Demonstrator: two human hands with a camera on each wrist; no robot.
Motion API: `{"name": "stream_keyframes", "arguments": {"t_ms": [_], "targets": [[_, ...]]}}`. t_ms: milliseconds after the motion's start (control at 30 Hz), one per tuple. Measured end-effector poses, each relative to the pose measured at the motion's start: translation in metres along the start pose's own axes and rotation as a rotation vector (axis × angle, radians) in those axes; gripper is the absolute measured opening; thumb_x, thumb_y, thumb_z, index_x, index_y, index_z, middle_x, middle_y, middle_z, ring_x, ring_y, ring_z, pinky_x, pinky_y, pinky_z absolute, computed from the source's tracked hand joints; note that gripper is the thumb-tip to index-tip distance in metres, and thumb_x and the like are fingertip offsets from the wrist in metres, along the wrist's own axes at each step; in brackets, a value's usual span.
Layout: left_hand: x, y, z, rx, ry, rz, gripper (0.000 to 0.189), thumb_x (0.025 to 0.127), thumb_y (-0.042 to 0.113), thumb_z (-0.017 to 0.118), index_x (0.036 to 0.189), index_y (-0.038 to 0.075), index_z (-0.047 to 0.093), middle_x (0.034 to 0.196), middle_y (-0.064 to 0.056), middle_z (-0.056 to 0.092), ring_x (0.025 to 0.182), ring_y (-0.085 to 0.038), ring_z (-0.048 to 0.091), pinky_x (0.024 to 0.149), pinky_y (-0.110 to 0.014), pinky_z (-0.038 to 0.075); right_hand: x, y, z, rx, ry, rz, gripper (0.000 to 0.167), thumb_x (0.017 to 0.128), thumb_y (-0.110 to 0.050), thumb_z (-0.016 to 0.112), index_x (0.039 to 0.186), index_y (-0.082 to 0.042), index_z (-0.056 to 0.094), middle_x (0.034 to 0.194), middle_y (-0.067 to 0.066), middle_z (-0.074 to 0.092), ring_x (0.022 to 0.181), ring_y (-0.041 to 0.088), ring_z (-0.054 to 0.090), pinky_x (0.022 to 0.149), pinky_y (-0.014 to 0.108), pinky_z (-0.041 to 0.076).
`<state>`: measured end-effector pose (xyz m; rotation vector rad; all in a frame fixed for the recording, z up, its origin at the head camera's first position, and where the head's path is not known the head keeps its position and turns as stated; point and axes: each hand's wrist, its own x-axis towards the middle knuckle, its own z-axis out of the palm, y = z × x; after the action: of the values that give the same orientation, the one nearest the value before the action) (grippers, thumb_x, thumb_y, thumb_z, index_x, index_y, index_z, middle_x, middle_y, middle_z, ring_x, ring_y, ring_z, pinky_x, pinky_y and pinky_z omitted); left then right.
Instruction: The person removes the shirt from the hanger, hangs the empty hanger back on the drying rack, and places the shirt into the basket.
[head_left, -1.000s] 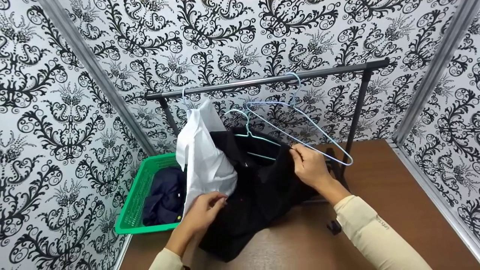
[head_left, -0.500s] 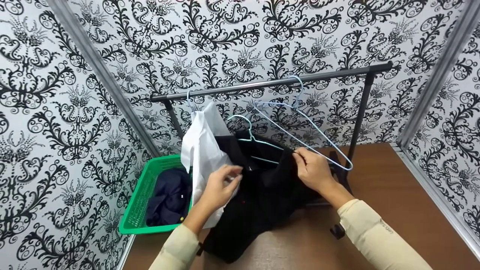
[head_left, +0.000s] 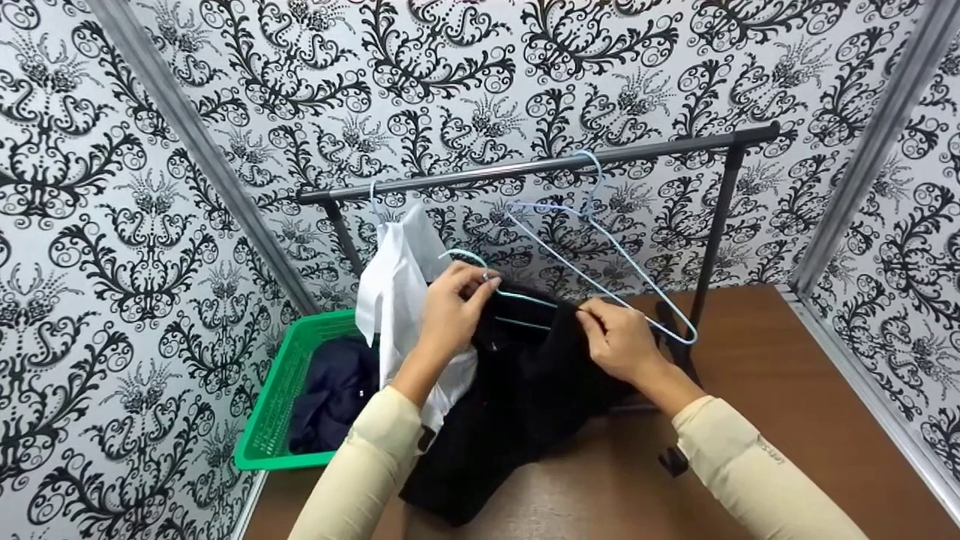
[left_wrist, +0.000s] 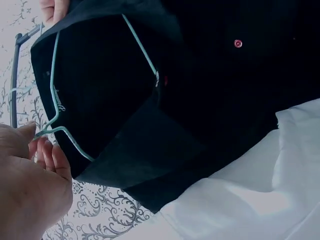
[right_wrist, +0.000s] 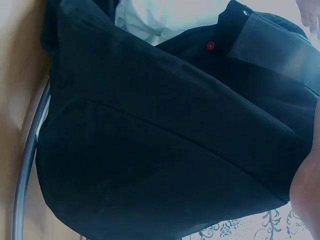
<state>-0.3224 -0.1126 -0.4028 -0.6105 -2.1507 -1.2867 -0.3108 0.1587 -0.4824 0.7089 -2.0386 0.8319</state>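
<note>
A black shirt with a collar and a red button hangs over a mint-green hanger, which sits inside its neck opening. My left hand pinches the hanger at the base of its hook, the hook tip pointing up and left. With my right hand I grip the shirt's edge by the collar, over the hanger's right arm. In the right wrist view, the shirt's dark cloth fills most of the picture and only part of that hand shows.
Behind stands a metal clothes rail. A white garment hangs at its left, a bare light-blue hanger at its right. A green basket with dark navy clothing stands on the brown table at left.
My left hand has risen from beside the white garment, past the black shirt's front, and taken hold of the mint-green hanger's neck. The right hand keeps its grip on the shirt.
</note>
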Motion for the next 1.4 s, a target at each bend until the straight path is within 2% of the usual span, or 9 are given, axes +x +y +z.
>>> {"name": "stream_keyframes", "arguments": {"t_ms": [133,333,533,633,733,933,1033,1267,1400], "targets": [[0.003,0.001,0.001,-0.014,-0.018,0.024,0.005,0.095,0.01,0.08,0.094,0.006,0.084,0.088,-0.008,0.074,0.072,-0.004,0.058,0.068,-0.016,0.049,0.0,0.002,-0.002,0.016,-0.017,-0.011,0.008,0.094,-0.003,0.074,0.088,-0.009,0.072,0.077,0.005,0.075,0.065,0.021,0.07,0.061,0.038,0.054],[0.0,-0.003,0.001,-0.003,0.015,0.064,0.005,0.094,0.009,0.081,0.093,0.005,0.084,0.086,-0.009,0.073,0.071,-0.004,0.059,0.066,-0.015,0.049,0.002,0.002,-0.003,0.017,-0.057,-0.006,0.003,0.096,-0.011,0.075,0.094,-0.009,0.075,0.087,0.005,0.079,0.075,0.024,0.075,0.07,0.041,0.059],[-0.005,-0.008,0.0,0.028,0.05,0.112,0.004,0.093,0.007,0.081,0.094,0.005,0.084,0.086,-0.009,0.074,0.07,-0.01,0.062,0.067,-0.016,0.051,0.002,-0.004,0.0,-0.058,-0.137,0.022,0.036,0.089,-0.04,0.085,0.11,-0.012,0.075,0.103,0.002,0.082,0.088,0.022,0.08,0.077,0.043,0.062],[-0.006,-0.009,0.001,0.016,0.058,0.115,0.005,0.093,0.006,0.081,0.095,0.003,0.084,0.086,-0.01,0.075,0.071,-0.013,0.064,0.067,-0.017,0.052,0.004,-0.008,0.002,-0.079,-0.142,0.021,0.049,0.086,-0.047,0.087,0.119,-0.013,0.075,0.113,0.002,0.082,0.096,0.023,0.08,0.08,0.043,0.063],[-0.006,-0.01,0.002,0.009,0.064,0.112,0.005,0.094,0.006,0.08,0.095,0.003,0.084,0.087,-0.009,0.075,0.072,-0.015,0.066,0.068,-0.017,0.053,0.007,-0.011,0.003,-0.088,-0.118,-0.023,0.048,0.087,-0.045,0.086,0.121,-0.013,0.075,0.114,0.002,0.082,0.097,0.024,0.08,0.081,0.042,0.063],[-0.005,-0.008,0.004,0.023,0.052,0.137,0.005,0.093,0.008,0.081,0.095,0.005,0.084,0.086,-0.008,0.075,0.072,-0.015,0.066,0.068,-0.02,0.054,0.012,-0.013,0.005,-0.149,-0.079,-0.129,0.03,0.095,-0.032,0.08,0.116,-0.01,0.077,0.096,0.003,0.077,0.078,0.021,0.075,0.066,0.038,0.062],[-0.006,-0.007,0.004,0.039,0.047,0.154,0.004,0.093,0.007,0.082,0.095,0.005,0.084,0.086,-0.007,0.075,0.072,-0.015,0.066,0.068,-0.021,0.054,0.013,-0.013,0.004,-0.153,-0.063,-0.132,0.024,0.096,-0.026,0.08,0.112,-0.008,0.078,0.093,0.004,0.076,0.076,0.022,0.075,0.065,0.038,0.062],[-0.007,-0.007,0.001,0.06,0.058,0.17,0.005,0.092,0.009,0.083,0.095,0.005,0.085,0.087,-0.007,0.076,0.071,-0.014,0.066,0.066,-0.026,0.055,0.011,-0.009,0.001,-0.125,-0.059,-0.144,0.021,0.095,-0.021,0.081,0.11,-0.007,0.077,0.092,0.004,0.075,0.075,0.021,0.074,0.069,0.038,0.062],[-0.006,-0.008,0.0,0.072,0.057,0.17,0.007,0.093,0.011,0.082,0.094,0.004,0.084,0.087,-0.007,0.077,0.069,-0.013,0.066,0.065,-0.023,0.055,0.01,-0.007,-0.002,-0.093,-0.056,-0.13,0.019,0.095,-0.02,0.08,0.109,-0.009,0.077,0.09,0.003,0.075,0.074,0.021,0.073,0.067,0.039,0.061]]}}
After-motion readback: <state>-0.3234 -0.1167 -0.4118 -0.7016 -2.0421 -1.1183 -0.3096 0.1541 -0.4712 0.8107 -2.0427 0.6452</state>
